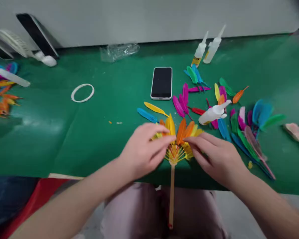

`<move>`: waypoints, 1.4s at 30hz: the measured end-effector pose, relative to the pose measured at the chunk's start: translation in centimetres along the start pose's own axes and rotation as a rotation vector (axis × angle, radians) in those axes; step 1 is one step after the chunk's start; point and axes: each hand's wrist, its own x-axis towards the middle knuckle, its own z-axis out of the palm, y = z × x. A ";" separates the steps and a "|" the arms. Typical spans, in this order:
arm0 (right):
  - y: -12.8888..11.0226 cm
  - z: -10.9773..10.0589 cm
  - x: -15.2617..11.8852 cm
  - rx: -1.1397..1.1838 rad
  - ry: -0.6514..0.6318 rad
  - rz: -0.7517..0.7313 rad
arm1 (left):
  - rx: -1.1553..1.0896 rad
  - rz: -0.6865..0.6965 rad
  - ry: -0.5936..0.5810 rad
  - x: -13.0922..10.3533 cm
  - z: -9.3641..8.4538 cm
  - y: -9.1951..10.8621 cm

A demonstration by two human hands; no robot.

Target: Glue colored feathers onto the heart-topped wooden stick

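A small fan frame with a wooden handle [172, 196] lies at the near edge of the green table, its handle sticking out over the edge. Orange and yellow feathers [181, 130] spread out from its ribs. My left hand [148, 149] touches the feathers on the left side, fingers bent and close together around a feather base. On the right side, my right hand [211, 154] has its thumb and fingertips at the orange and yellow feathers. Loose yellow [154, 108] and blue [147, 115] feathers lie just beyond my left hand.
Beyond the fan is a phone [161, 83]. Glue bottles [213, 114] and many coloured feathers [249, 146] lie to the right. A white ring [82, 93], plastic wrap [119, 52] and more feathers [1, 99] are at the left and back.
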 end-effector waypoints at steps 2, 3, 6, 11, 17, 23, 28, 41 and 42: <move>-0.3 0.5 -0.4 -0.021 -0.022 -0.011 | 0.003 -0.079 -0.060 2.5 -0.4 -1.4; -0.5 0.7 -0.6 -0.033 -0.030 -0.015 | -0.010 -0.116 -0.106 3.6 -0.5 -2.1; -0.8 1.3 -0.8 -0.073 -0.036 -0.021 | -0.098 -0.178 -0.216 6.1 -0.1 -3.4; -1.0 1.6 -0.9 -0.074 -0.011 0.008 | -0.290 -0.200 -0.258 7.4 1.8 -4.0; -0.7 1.5 -1.7 0.007 0.034 0.060 | -0.413 -0.192 -0.256 7.9 2.3 -4.1; -0.7 1.6 -2.0 0.047 0.057 0.056 | -0.366 -0.239 -0.355 8.0 0.8 -5.2; -2.2 2.2 -2.3 0.045 0.039 0.028 | -0.418 -0.177 -0.336 8.2 1.0 -5.0; -2.3 2.7 -2.5 0.017 0.069 -0.058 | -0.489 -0.073 -0.194 9.0 2.9 -4.2; -2.3 2.7 -2.5 0.010 0.075 -0.069 | -0.491 -0.074 -0.198 9.1 3.1 -4.3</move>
